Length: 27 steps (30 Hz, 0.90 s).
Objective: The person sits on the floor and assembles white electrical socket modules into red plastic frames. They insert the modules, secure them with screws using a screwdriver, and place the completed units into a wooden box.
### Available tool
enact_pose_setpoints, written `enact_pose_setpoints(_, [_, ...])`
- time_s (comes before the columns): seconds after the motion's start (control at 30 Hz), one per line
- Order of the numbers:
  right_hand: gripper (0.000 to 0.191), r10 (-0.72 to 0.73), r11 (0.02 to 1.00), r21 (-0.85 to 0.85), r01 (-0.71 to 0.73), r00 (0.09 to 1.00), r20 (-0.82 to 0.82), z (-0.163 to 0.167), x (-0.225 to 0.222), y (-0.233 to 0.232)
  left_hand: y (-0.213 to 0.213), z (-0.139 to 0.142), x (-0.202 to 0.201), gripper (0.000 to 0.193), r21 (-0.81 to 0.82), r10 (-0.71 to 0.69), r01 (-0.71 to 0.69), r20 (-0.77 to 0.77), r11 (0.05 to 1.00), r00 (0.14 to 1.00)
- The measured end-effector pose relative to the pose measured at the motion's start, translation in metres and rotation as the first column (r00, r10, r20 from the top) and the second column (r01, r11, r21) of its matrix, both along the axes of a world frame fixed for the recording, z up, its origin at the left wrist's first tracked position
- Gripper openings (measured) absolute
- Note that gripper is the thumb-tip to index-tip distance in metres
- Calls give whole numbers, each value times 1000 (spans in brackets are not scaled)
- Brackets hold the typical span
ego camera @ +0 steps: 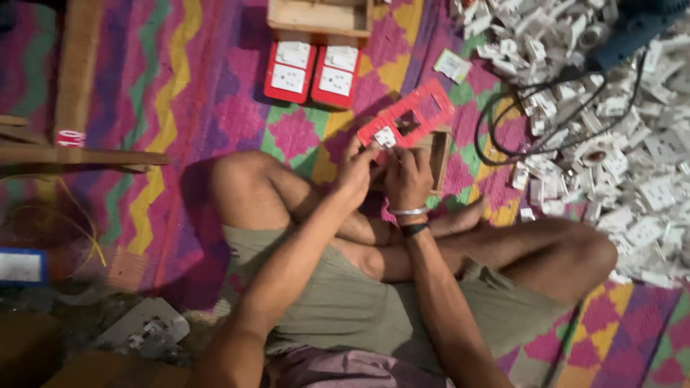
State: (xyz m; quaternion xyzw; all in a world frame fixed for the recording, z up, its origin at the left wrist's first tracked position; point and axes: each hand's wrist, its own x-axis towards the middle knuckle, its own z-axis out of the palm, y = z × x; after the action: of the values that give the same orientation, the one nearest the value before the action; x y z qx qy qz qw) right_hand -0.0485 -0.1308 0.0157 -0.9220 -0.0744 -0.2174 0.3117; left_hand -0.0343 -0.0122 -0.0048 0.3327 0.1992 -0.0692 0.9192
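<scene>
- Zigzag woven mat spread under everything.
- Heap of white sockets piled at right, black cable looping beside it.
- Two finished red plates lying ahead, below a wooden box.
- Red frame held above the crossed legs.
- Left hand pinching its near end; right hand closed there too.
- White socket module pressed into that end.

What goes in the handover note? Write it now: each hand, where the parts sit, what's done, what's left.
Left hand: fingertips on the white socket module at the near end of the red faceplate.
Right hand: gripping the faceplate's near edge from below.
Faceplate rests over a small wooden box.
Done: two red plates with white modules lie ahead beside a wooden tray.
Left: the faceplate's other openings look empty; loose white modules heap at right.
</scene>
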Motion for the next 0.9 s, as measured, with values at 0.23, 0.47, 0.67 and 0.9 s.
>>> enact_pose_setpoints(0.23, [12, 58, 996, -73, -50, 993, 101, -9, 11, -18, -20, 13, 9, 36, 15, 64, -64, -21, 998, 998])
enact_pose_setpoints(0.47, [25, 88, 992, 103, -76, 989, -122, -15, 27, -31, -21, 14, 17, 31, -48, -21, 16, -122, 999, 992])
enact_pose_setpoints(0.67, [62, 164, 986, 6, -164, 986, -21, -25, 11, -19, -21, 14, 24, 36, 95, 172, -173, 23, 980, 985])
enact_pose_setpoints(0.9, [68, 203, 976, 75, -205, 979, 37, -22, -1, -18, -12, 24, 25, 36, -185, 141, -181, -210, 966, 967])
